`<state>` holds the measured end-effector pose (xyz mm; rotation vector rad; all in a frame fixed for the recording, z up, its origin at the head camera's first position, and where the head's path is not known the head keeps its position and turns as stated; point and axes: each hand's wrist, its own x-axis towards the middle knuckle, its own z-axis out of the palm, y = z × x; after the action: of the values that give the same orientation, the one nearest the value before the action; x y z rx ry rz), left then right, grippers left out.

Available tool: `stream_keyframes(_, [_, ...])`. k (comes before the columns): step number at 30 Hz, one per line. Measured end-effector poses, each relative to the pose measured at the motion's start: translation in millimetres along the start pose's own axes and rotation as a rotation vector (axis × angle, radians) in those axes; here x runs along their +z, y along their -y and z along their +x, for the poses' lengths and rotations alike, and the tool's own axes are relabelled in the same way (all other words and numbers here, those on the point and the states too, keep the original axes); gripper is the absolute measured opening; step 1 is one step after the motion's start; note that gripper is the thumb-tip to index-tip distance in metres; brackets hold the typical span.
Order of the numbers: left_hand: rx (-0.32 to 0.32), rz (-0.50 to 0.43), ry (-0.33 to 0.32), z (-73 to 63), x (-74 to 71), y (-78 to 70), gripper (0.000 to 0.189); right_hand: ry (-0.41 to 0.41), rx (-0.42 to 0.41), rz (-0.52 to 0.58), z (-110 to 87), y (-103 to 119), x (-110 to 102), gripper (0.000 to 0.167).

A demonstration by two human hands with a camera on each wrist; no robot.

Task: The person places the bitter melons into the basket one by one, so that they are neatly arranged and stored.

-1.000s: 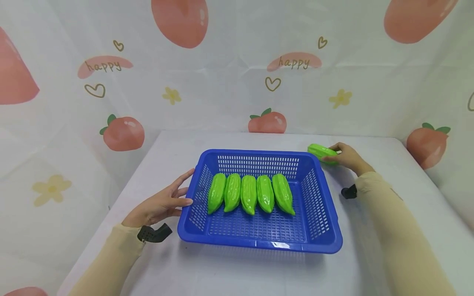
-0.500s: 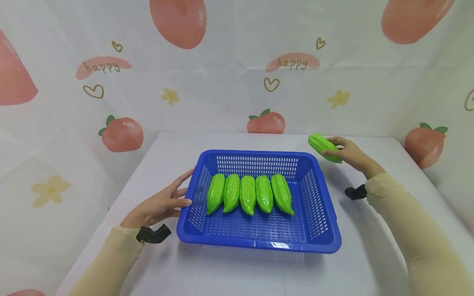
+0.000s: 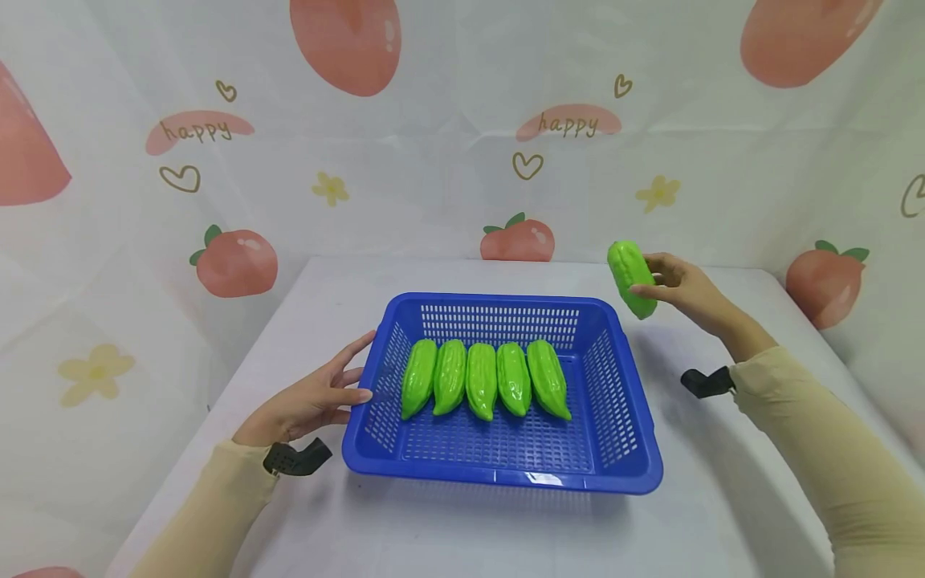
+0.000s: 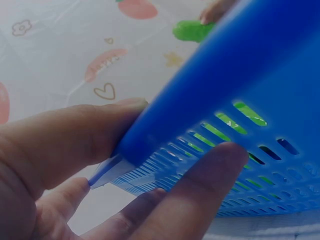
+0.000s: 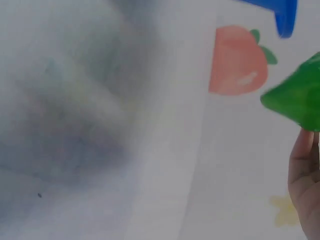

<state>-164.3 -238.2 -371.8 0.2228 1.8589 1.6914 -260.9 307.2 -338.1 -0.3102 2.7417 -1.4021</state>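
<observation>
In the head view, a blue plastic basket [image 3: 499, 482] holds several bright green, ridged bitter melons [image 3: 480, 381] lying side by side in a row. My right hand [image 3: 679, 285] grips another bitter melon [image 3: 632, 277] between thumb and fingers, raised above the table beyond the basket's back right corner. Its pointed end shows in the right wrist view, where the held bitter melon [image 5: 300, 95] is cut off by the frame edge. At the basket's left side, my left hand [image 3: 314, 397] touches the rim and outer wall with extended fingers, seen closely in the left wrist view.
The basket stands on a white table [image 3: 477, 534]. A pale cloth backdrop [image 3: 426, 177] with fruit, flower and heart prints rises behind and along the sides. Dark camera mounts [image 3: 298, 457] sit on both wrists.
The right hand has lifted its bitter melon off the table, drawing slightly right and turning it from near level to steeply tilted. The left hand and basket stay in place.
</observation>
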Motion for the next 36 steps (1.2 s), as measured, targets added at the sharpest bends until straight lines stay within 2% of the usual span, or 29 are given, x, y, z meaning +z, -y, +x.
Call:
stream_keyframes(4, [-0.003,0.002,-0.001,0.2,-0.4,-0.4,0.092,-0.009,-0.071,0.069,-6.2,9,1,0.060])
stream_keyframes(12, [0.000,-0.009,0.004,0.3,-0.5,0.2,0.092,0.049,-0.197,0.209,-14.0,21,-1,0.086])
stream_keyframes(18, [0.006,-0.005,0.007,0.4,-1.0,0.0,0.092,0.131,-0.346,0.400,-15.9,24,-1,0.080])
stream_keyframes(21, [-0.004,0.000,-0.004,0.9,-0.7,0.3,0.092,0.146,-0.393,0.485,-16.2,26,2,0.075])
stream_keyframes(24, [-0.018,0.007,-0.024,1.5,-0.3,0.3,0.092,0.136,-0.410,0.537,-18.0,30,8,0.071])
stream_keyframes(28, [-0.028,0.013,-0.038,2.1,0.0,0.4,0.092,0.107,-0.398,0.549,-22.1,35,17,0.063])
stream_keyframes(36, [-0.022,0.016,-0.033,2.6,-0.3,0.8,0.092,0.079,-0.358,0.491,-29.0,36,30,0.057])
